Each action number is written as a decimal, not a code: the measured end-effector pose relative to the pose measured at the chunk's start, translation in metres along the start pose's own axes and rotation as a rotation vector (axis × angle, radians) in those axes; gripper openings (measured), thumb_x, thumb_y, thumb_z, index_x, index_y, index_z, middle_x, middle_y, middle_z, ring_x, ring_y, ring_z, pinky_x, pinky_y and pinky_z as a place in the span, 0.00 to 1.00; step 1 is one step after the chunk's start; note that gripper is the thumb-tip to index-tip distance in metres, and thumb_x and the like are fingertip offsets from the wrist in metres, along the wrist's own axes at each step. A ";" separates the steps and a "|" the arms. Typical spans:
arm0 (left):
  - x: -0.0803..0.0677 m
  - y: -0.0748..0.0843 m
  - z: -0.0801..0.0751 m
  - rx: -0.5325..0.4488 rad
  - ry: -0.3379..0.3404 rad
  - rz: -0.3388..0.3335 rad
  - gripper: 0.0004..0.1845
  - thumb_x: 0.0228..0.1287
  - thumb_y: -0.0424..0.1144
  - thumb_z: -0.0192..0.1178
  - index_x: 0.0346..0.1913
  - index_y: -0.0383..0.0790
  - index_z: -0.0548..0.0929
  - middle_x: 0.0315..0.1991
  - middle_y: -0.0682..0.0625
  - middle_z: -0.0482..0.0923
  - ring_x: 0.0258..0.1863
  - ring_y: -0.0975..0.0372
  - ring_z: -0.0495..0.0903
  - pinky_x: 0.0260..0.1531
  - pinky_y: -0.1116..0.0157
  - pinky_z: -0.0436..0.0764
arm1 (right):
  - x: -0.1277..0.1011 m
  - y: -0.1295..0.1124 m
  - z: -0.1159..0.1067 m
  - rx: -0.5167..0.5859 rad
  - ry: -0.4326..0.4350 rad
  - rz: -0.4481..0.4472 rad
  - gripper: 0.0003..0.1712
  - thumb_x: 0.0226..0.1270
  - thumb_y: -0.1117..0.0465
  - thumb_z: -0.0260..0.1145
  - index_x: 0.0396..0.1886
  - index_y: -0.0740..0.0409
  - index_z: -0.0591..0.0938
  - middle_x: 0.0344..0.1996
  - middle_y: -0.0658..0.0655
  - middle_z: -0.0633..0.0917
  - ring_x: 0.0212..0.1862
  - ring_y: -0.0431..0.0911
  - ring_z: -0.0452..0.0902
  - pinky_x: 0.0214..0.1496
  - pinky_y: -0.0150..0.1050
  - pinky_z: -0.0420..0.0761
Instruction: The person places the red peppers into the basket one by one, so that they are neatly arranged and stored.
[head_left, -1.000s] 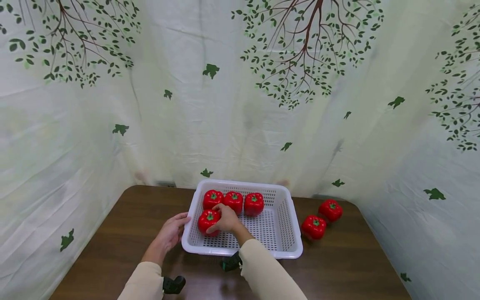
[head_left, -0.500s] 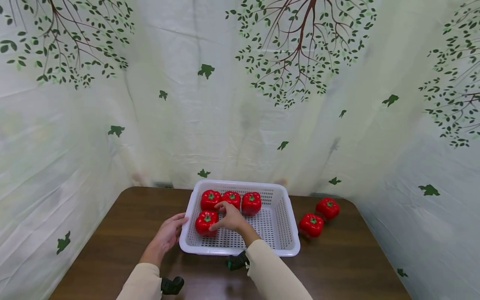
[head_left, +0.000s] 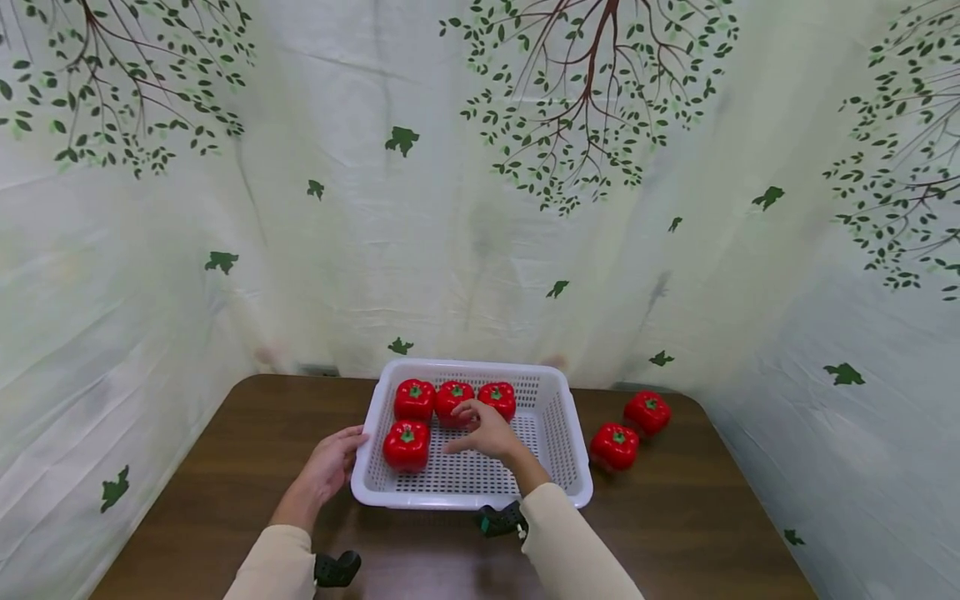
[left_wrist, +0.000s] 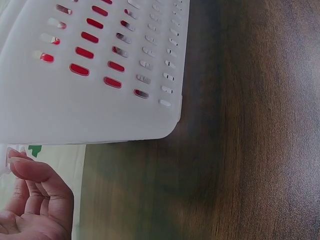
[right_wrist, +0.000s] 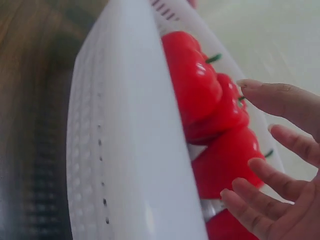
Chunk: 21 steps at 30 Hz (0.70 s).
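A white perforated basket (head_left: 472, 502) stands on the table with several red bell peppers in it. Three form its back row, and the front-left bell pepper (head_left: 407, 447) sits before them. My left hand (head_left: 330, 465) holds the basket's left rim; in the left wrist view the left thumb and fingers (left_wrist: 42, 175) meet at the rim's edge. Over the basket, just right of the front-left pepper, my right hand (head_left: 491, 433) hovers with fingers spread and nothing between them. In the right wrist view its fingers (right_wrist: 275, 182) are apart beside the peppers.
Two more red bell peppers lie on the brown table (head_left: 697, 517) right of the basket: a nearer pepper (head_left: 614, 447) and a farther pepper (head_left: 647, 412). A pale cloth (head_left: 480, 250) printed with branches and leaves hangs behind the table and along both sides.
My right hand has let go of the front-left pepper and drawn away to the right, its fingers opening. The left hand stays at the basket's rim. The head view has shifted slightly.
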<state>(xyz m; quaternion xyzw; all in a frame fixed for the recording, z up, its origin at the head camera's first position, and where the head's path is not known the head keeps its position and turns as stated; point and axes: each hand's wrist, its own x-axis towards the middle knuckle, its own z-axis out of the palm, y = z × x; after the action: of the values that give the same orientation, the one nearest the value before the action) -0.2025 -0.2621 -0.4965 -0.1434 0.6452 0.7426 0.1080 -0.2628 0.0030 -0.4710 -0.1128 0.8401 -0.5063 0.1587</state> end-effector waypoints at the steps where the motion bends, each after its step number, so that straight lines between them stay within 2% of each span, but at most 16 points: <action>1: 0.000 0.000 0.000 0.003 -0.002 0.001 0.28 0.73 0.42 0.51 0.68 0.29 0.62 0.55 0.43 0.74 0.46 0.58 0.78 0.53 0.50 0.78 | -0.001 0.002 -0.003 0.010 0.002 0.001 0.34 0.45 0.61 0.80 0.54 0.53 0.77 0.56 0.63 0.77 0.58 0.61 0.71 0.53 0.51 0.79; 9: 0.004 0.000 0.003 0.002 -0.007 -0.002 0.28 0.73 0.43 0.51 0.68 0.30 0.62 0.57 0.42 0.73 0.47 0.58 0.77 0.54 0.50 0.77 | -0.007 0.019 -0.029 0.061 0.028 -0.014 0.35 0.47 0.60 0.79 0.57 0.58 0.76 0.57 0.65 0.76 0.58 0.62 0.71 0.56 0.54 0.77; 13: 0.006 0.000 0.004 0.015 -0.001 -0.012 0.29 0.74 0.44 0.50 0.69 0.31 0.60 0.63 0.36 0.67 0.54 0.52 0.74 0.58 0.48 0.73 | -0.012 0.024 -0.042 0.064 0.053 -0.006 0.37 0.46 0.59 0.79 0.57 0.56 0.75 0.57 0.64 0.76 0.59 0.63 0.71 0.55 0.55 0.77; 17: 0.006 0.000 0.004 0.019 0.001 -0.021 0.30 0.75 0.46 0.48 0.71 0.31 0.58 0.67 0.34 0.60 0.63 0.45 0.66 0.62 0.46 0.68 | -0.017 0.027 -0.054 0.096 0.063 -0.019 0.37 0.46 0.60 0.79 0.58 0.56 0.74 0.59 0.66 0.74 0.60 0.65 0.68 0.53 0.55 0.78; 19: 0.006 0.000 0.004 0.024 0.003 -0.019 0.30 0.75 0.46 0.48 0.71 0.31 0.58 0.67 0.34 0.61 0.64 0.44 0.65 0.62 0.46 0.68 | -0.020 0.029 -0.060 0.112 0.063 -0.033 0.38 0.46 0.60 0.79 0.59 0.57 0.73 0.59 0.67 0.73 0.61 0.66 0.67 0.53 0.54 0.78; 21: 0.006 -0.001 0.004 0.025 0.003 -0.011 0.30 0.74 0.45 0.49 0.71 0.30 0.58 0.66 0.35 0.64 0.62 0.46 0.68 0.61 0.46 0.69 | -0.024 0.030 -0.066 0.122 0.068 -0.044 0.38 0.47 0.61 0.78 0.60 0.58 0.73 0.60 0.67 0.72 0.61 0.66 0.65 0.53 0.55 0.78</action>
<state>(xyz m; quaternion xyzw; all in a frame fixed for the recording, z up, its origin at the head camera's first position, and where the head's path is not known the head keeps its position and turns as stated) -0.2084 -0.2580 -0.4991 -0.1467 0.6540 0.7336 0.1127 -0.2670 0.0790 -0.4651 -0.1043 0.8098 -0.5635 0.1254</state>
